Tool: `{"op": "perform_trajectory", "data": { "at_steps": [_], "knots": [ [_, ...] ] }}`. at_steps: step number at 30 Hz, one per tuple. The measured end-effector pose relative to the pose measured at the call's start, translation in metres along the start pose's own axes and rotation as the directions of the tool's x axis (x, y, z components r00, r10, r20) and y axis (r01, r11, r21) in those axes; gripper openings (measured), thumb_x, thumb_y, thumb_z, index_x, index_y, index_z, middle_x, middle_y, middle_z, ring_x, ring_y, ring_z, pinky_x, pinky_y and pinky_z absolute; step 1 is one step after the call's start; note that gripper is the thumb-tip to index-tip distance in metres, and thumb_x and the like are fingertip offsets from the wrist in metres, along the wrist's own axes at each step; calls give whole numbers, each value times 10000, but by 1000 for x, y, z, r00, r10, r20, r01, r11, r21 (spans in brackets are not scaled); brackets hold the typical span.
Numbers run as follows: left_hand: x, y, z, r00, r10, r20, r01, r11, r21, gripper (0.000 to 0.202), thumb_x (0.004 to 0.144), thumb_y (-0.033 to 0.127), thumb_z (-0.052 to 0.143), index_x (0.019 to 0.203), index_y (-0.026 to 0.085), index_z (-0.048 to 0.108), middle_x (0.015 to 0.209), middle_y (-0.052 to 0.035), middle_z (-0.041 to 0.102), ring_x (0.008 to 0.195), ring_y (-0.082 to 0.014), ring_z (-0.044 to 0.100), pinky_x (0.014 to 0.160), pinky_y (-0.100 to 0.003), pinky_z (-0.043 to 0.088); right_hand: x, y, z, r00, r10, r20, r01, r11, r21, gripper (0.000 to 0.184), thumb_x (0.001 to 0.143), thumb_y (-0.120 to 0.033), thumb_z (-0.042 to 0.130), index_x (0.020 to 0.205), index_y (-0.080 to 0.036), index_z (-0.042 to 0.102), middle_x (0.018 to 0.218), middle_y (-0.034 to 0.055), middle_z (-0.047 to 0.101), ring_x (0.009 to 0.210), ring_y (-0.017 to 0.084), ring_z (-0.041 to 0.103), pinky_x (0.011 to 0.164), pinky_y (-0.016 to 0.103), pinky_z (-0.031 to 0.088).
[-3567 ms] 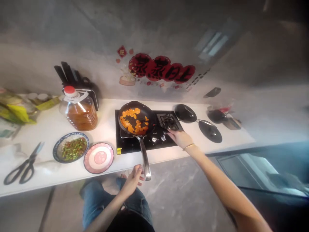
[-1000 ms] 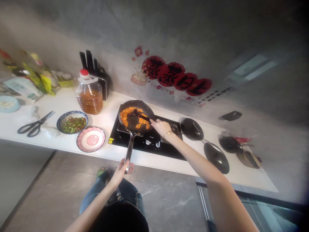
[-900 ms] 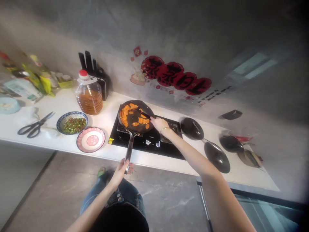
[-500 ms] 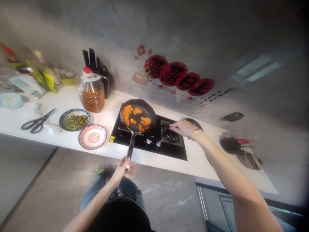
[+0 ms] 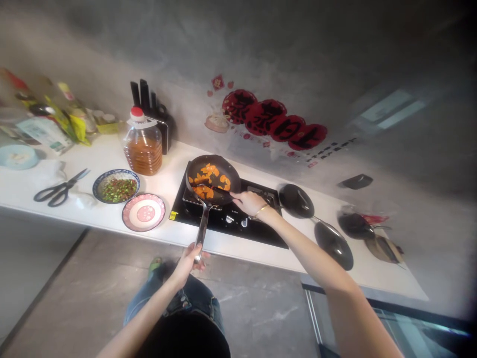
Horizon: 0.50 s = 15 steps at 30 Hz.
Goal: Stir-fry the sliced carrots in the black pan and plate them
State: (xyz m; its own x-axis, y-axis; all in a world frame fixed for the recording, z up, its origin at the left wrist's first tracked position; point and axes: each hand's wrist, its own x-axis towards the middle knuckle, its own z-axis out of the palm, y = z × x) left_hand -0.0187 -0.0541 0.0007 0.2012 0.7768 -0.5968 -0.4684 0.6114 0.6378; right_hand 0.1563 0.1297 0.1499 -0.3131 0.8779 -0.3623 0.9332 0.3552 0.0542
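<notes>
Pan (image 5: 233, 177) on the hob (image 5: 220, 222), orange slices (image 5: 210, 169) inside, left hand (image 5: 187, 263), fingers closed round the pan's handle (image 5: 203, 227) at six o'clock, right hand (image 5: 249, 202) at four, fingers gripping a utensil (image 5: 222, 190) among the slices, plate (image 5: 128, 214) at eight.

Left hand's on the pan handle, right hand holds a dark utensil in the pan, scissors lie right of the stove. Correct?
No: the head view shows the scissors left of the stove. Left hand and right hand are as stated.
</notes>
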Motion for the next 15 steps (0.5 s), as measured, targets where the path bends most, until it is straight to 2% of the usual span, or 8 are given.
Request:
{"op": "perform_trajectory", "data": {
  "at_steps": [3,5,7,10,15],
  "knots": [
    [0,2,0,1000,-6,5,6,1000,10,547,701,599,685,967,149,527,850,-94,725,462,-86,549,468,-226,445,-35,16,-27,998,63,19,-61,993,-104,395,971,-281,413,1305,-223,616,1212,92,678,1087,270,654,932,383,510],
    [1,5,2,1000,-20,4,20,1000,15,542,706,590,686,980,148,532,853,-96,726,479,-94,564,471,-227,451,-50,28,-41,995,86,49,-81,992,-97,375,966,-276,418,1247,-229,662,1234,62,668,1090,253,654,958,359,498],
    [4,10,4,999,-35,-6,36,999,19,521,712,568,693,983,153,534,881,-97,724,508,-105,589,472,-228,457,-56,34,-46,991,74,114,-67,996,-57,352,954,-273,445,1205,-236,689,1245,34,661,1091,233,653,985,329,482],
    [10,18,8,998,-67,-18,67,998,14,485,736,527,691,1009,156,541,890,-80,714,478,-91,566,433,-214,421,-44,30,-33,990,72,124,-69,997,-31,375,961,-285,432,1264,-230,647,1239,48,667,1104,226,646,994,326,472],
    [18,22,11,988,-151,13,151,989,0,510,765,516,664,1086,129,577,642,16,610,363,-34,358,356,-176,227,17,9,9,979,195,-62,-198,979,-37,462,1005,-322,316,1408,-179,492,1162,154,684,1032,250,673,890,344,503]
  ]
}}
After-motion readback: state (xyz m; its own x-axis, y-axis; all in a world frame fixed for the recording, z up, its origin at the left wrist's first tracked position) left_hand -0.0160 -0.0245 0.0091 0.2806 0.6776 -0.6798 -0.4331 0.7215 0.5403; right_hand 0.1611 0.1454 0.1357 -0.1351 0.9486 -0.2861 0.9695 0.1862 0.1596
